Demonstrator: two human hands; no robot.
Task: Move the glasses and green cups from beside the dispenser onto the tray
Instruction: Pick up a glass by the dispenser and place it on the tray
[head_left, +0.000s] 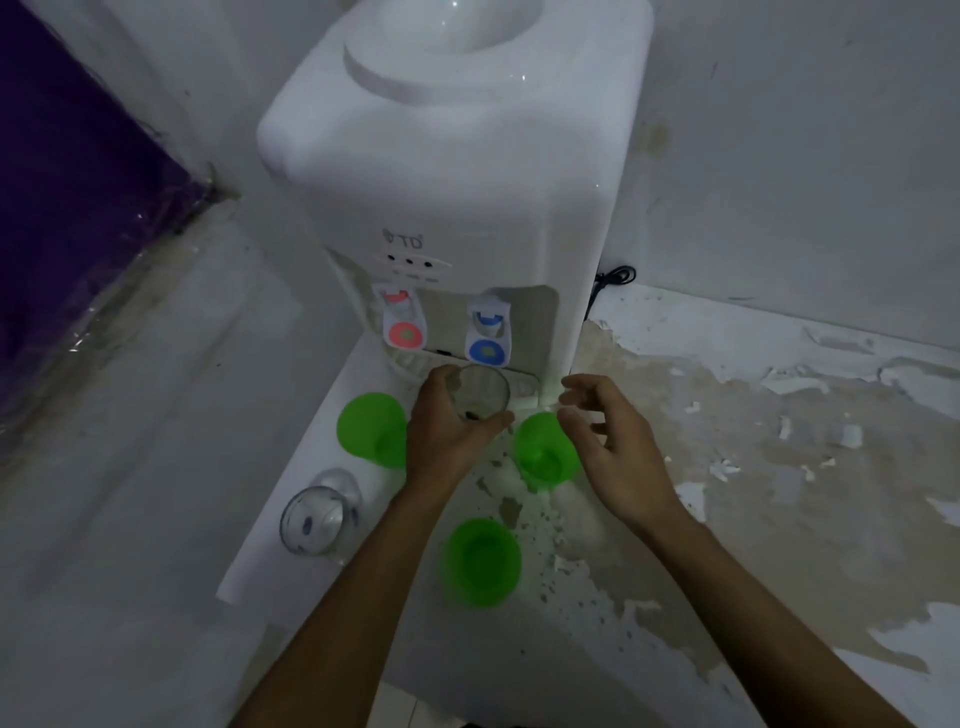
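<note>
A white water dispenser stands on a white ledge. My left hand is wrapped around a clear glass just below the dispenser's taps. To its left stands a green cup. A second green cup sits right of the held glass, and my right hand hovers beside it with fingers spread, holding nothing. A third green cup stands nearer to me between my forearms. Another clear glass rests at the ledge's left edge. No tray is in view.
The dispenser has a red tap and a blue tap. The ledge surface to the right has flaking paint. A black cable runs behind the dispenser. A white wall lies left, with a purple panel beyond.
</note>
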